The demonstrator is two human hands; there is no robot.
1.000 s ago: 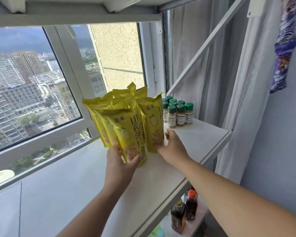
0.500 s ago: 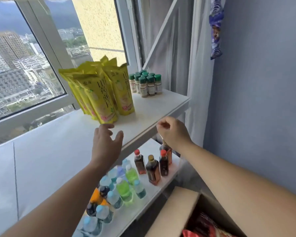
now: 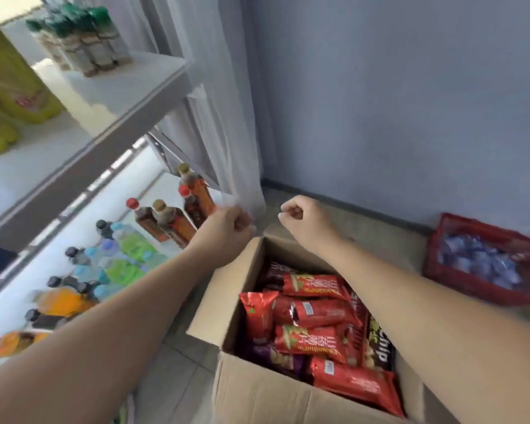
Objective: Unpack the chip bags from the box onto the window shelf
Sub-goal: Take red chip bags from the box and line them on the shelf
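Hands leave the shelf! Left hand (image 3: 227, 231) and right hand (image 3: 297, 218), both curled and empty, swing down over the box (image 3: 227, 301) at six o'clock, where red chip bags (image 3: 315, 312) wait. Yellow bags (image 3: 10, 71) now stand on the window shelf (image 3: 129, 84) at ten o'clock.

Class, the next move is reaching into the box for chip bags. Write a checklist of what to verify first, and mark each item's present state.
1. Hands free: left hand and right hand hold nothing, fingers curled. Ok.
2. Box open at the top. Ok.
3. Red chip bags lie exposed on top. Ok.
4. Hands on a bag: both hover by the far rim, touching none. Not ok.
5. Window shelf has bare surface between the yellow bags and the spice jars. Ok.
6. Number of bags underneath. Cannot tell.
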